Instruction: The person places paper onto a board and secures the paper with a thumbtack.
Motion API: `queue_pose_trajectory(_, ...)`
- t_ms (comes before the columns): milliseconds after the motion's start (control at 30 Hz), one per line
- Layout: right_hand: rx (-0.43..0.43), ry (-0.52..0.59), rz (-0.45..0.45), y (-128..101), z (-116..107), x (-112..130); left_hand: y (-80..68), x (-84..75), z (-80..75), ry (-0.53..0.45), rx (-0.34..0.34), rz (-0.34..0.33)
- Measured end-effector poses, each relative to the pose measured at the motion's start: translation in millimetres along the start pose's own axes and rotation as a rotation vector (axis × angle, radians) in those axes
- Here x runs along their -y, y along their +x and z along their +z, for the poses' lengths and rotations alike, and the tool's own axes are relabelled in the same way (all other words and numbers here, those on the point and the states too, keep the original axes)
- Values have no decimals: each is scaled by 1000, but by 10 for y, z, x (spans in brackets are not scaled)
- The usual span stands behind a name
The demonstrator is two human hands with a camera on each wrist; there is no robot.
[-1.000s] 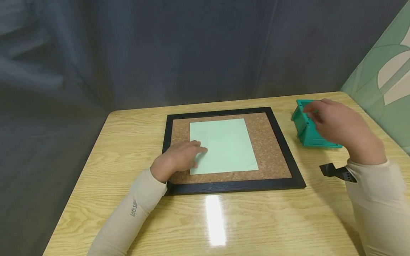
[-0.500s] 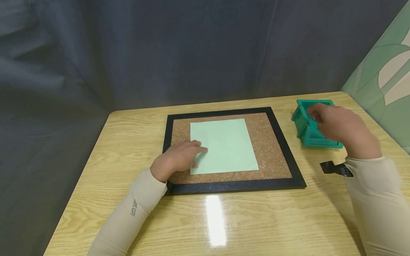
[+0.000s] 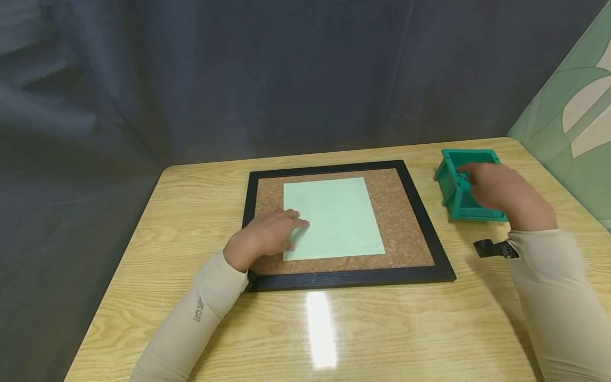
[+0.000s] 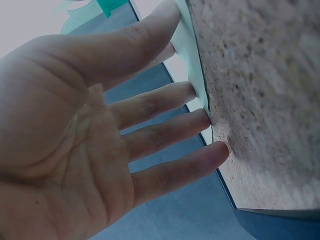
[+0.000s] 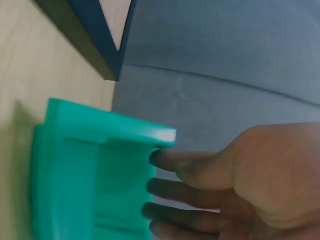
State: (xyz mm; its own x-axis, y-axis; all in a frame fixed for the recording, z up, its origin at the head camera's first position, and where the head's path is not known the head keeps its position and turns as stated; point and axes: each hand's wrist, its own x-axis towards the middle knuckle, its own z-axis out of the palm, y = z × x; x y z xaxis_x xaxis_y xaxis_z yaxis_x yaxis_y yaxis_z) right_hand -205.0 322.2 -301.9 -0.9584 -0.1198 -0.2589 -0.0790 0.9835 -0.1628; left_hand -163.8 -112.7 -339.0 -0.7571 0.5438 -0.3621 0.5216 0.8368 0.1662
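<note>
My left hand (image 3: 264,236) lies flat, fingers straight, pressing the one pale green paper sheet (image 3: 334,217) at its near left corner onto the one black-framed cork board (image 3: 406,228). At the far right, my right hand (image 3: 501,193) reaches its straight fingers into the single teal plastic box (image 3: 453,193).

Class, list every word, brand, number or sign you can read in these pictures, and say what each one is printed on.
"lets..." in small grey print on the left sleeve; the letters after that are too small to read.
No readable text on the box, the paper, the cork board or the table.
</note>
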Motion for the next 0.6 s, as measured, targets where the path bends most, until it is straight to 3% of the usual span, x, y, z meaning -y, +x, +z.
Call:
queue_pose_trajectory(300, 33, -40, -68, 165, 188, -185, 7, 1, 14, 18, -6, 9)
queue_pose_trajectory(600, 59, 29, -112, 298, 349, -323, 13, 7, 18, 30, -10, 6)
